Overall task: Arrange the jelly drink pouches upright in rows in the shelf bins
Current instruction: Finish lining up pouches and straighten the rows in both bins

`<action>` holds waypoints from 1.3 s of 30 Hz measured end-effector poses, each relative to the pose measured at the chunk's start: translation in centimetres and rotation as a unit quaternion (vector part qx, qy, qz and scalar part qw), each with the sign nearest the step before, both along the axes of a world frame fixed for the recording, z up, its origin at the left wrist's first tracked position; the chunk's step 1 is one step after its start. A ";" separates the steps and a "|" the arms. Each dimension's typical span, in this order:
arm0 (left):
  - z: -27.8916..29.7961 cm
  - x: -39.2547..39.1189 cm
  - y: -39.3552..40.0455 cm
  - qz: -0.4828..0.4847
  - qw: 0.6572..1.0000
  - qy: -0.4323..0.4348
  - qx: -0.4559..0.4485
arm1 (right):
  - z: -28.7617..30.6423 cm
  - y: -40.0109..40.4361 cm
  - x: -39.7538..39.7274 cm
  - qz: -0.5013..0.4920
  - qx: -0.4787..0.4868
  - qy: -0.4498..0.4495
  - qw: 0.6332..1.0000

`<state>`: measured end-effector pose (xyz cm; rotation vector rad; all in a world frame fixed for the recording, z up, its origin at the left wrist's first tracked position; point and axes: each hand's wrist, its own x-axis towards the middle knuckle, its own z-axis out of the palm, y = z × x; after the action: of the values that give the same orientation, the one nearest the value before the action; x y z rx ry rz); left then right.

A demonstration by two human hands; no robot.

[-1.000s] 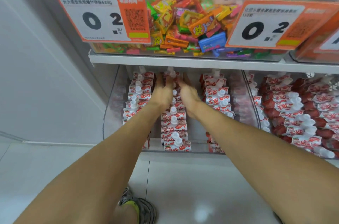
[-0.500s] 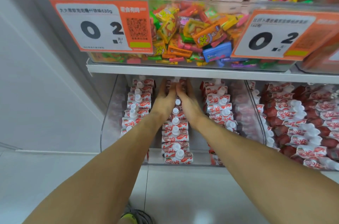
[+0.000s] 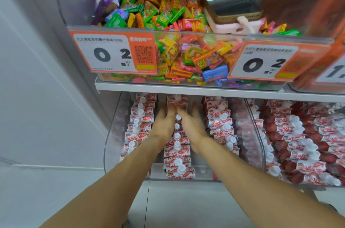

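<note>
The left hand (image 3: 164, 127) and the right hand (image 3: 192, 127) lie with straight, spread fingers on either side of the middle row of pouches (image 3: 177, 145), pinching nothing, and their fingertips reach the pouches far back under the shelf (image 3: 186, 88). This row stands upright in the clear bin (image 3: 112, 134), between a left row (image 3: 139, 125) and a right row (image 3: 220, 125). To do this step well, I think both palms should press evenly inward, so the row becomes straight and no pouch tips onto the neighbour rows.

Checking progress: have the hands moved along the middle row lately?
Cannot tell: camera shifted; both the left hand and right hand flank the middle row throughout.
</note>
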<state>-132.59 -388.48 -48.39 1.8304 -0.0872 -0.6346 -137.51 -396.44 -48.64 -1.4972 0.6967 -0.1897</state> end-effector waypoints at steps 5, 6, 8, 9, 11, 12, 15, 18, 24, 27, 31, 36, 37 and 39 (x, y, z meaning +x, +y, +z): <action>-0.4 -1.0 0.4 -0.022 0.999 0.038 0.020 | -1.1 1.3 -0.4 0.011 0.010 0.026 1.000; -0.2 -0.9 0.4 -0.025 0.999 0.040 0.026 | -1.0 1.3 -0.4 0.010 0.018 0.029 0.999; 0.5 -1.0 0.5 -0.036 0.998 0.038 0.029 | -0.2 1.0 -0.8 0.029 0.033 0.027 0.999; 0.7 -1.2 0.7 -0.043 0.998 0.035 0.030 | 0.3 0.9 -1.2 0.040 0.037 0.026 0.998; 1.2 -1.9 1.4 -0.057 0.997 0.031 0.032 | 1.2 1.0 -2.5 0.057 0.032 0.037 0.997; 1.1 -2.4 2.0 -0.064 0.997 0.032 0.037 | 1.5 1.1 -3.3 0.068 0.032 0.045 0.996; 1.0 -4.3 3.3 -0.081 0.995 0.045 0.044 | 1.5 1.7 -5.3 0.120 0.058 0.044 0.990; 0.9 -4.8 3.2 -0.067 0.995 0.068 0.001 | 1.8 1.8 -5.4 0.125 0.086 0.045 0.987; 1.7 -4.7 3.8 -0.095 0.990 0.099 0.016 | 2.7 1.8 -5.8 0.155 0.082 0.090 0.980; 1.4 -4.6 4.7 -0.099 0.984 0.151 0.015 | 2.5 1.6 -6.8 0.197 0.079 0.148 0.966; 1.2 -4.5 4.8 -0.125 0.975 0.182 -0.021 | 3.4 1.1 -7.2 0.199 0.133 0.172 0.956; 1.7 -4.7 4.8 -0.137 0.973 0.183 0.006 | 3.7 0.3 -7.5 0.199 0.150 0.192 0.949; 2.0 -4.7 5.0 -0.134 0.973 0.184 0.026 | 3.6 0.1 -7.7 0.206 0.144 0.200 0.947; 2.3 -4.6 5.4 -0.139 0.970 0.194 0.047 | 3.4 -0.4 -7.9 0.212 0.147 0.204 0.945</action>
<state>-137.19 -383.09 -46.04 1.7649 -0.0543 -1.2016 -145.37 -396.81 -45.25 -1.3693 0.6743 0.5459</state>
